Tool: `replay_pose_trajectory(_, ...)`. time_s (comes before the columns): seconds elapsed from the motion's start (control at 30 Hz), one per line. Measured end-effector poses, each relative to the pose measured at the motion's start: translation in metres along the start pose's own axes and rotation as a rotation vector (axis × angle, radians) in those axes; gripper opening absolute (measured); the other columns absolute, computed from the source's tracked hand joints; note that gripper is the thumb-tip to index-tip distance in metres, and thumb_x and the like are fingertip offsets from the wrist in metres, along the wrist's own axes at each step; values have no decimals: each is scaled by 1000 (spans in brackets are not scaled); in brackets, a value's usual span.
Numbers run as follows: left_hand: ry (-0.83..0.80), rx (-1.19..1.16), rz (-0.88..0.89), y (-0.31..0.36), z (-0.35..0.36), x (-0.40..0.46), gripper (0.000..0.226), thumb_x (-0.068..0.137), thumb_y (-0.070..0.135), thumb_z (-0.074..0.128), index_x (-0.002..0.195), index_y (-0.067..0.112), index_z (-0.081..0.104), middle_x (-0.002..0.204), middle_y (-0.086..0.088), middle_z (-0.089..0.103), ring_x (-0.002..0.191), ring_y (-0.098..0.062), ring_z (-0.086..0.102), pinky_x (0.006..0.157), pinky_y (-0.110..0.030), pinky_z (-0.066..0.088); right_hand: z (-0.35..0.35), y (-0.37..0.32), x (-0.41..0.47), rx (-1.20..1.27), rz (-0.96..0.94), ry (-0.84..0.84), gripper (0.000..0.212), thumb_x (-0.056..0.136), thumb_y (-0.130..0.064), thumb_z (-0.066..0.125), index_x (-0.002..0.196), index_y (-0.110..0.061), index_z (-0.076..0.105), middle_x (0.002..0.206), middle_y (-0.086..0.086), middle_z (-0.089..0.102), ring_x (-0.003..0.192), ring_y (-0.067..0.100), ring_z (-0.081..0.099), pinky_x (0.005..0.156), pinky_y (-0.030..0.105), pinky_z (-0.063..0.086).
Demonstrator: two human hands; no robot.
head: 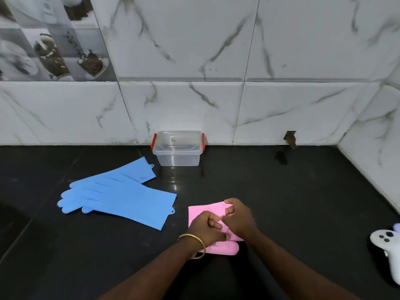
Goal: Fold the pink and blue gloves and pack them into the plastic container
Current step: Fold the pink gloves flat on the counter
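Observation:
Folded pink gloves lie on the black counter near the front centre. Both hands press and grip them: my left hand, with a gold bangle on its wrist, holds the near left part, and my right hand pinches the far right edge. Two blue gloves lie flat and unfolded to the left, overlapping, fingers pointing left. The clear plastic container with red side clips stands open and empty against the back wall, beyond the gloves.
A white marble-tiled wall runs along the back and right side of the black counter. A white plush toy lies at the right edge. A small hole in the wall sits at counter level.

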State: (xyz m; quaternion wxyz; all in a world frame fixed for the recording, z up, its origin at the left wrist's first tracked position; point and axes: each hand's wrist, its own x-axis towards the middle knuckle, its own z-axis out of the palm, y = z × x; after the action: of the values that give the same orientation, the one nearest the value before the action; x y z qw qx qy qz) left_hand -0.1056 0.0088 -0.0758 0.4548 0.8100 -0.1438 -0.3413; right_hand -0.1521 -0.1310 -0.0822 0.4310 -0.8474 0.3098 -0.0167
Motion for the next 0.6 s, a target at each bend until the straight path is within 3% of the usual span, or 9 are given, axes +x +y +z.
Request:
replay_pose_trajectory(0.07,105,26,-3,-5,-9,0,39,61,31,87,90,25,63,85,8,69,81,-8,65,68,-21,55,0,1,2,-10,-7,-15,44,78,-5,67,119,-19,59,89,-8,63,93,15,63,88,35,55)
replay_pose_trajectory(0.13,362,97,-57,-13,-18,0,37,66,34,85,89,25,58,94,7,64,86,-9,60,72,-19,51,-1,1,2,-12,-1,-29,42,77,-7,67,116,-21,60,86,-8,63,94,18,65,89,38,55)
replay_pose_trajectory(0.2,472,95,-169,-19,-24,-1,44,67,34,86,94,25,53,104,2,63,92,-14,59,78,-25,52,-1,1,3,3,8,-37,39,77,-9,66,113,-22,60,86,-8,64,95,20,65,89,40,55)
replay_pose_trajectory(0.33,360,-54,-347,-14,-30,7,63,65,25,88,118,14,56,122,-6,62,108,-23,60,91,-34,50,0,-1,3,6,40,-38,41,75,-12,68,112,-26,58,93,-6,66,97,19,64,90,42,55)
replay_pose_trajectory(0.4,301,-107,-388,-5,-36,11,64,65,21,88,122,11,59,122,-7,64,110,-27,60,97,-41,51,-3,-3,5,28,52,-40,40,75,-10,68,111,-23,56,92,-5,65,93,19,64,87,39,55)
replay_pose_trajectory(0.5,232,-142,-339,4,-40,12,44,64,12,85,104,13,65,108,-8,69,100,-28,63,94,-47,53,-5,-8,-3,49,63,-39,34,75,-7,68,104,-19,54,92,-2,62,85,14,61,78,36,56)
replay_pose_trajectory(0.6,251,-168,-181,21,-37,11,27,62,7,80,83,16,65,90,-5,71,85,-24,66,81,-39,58,-12,-10,-11,-6,-20,79,28,75,-8,69,99,-18,57,105,4,55,84,16,55,75,31,49)
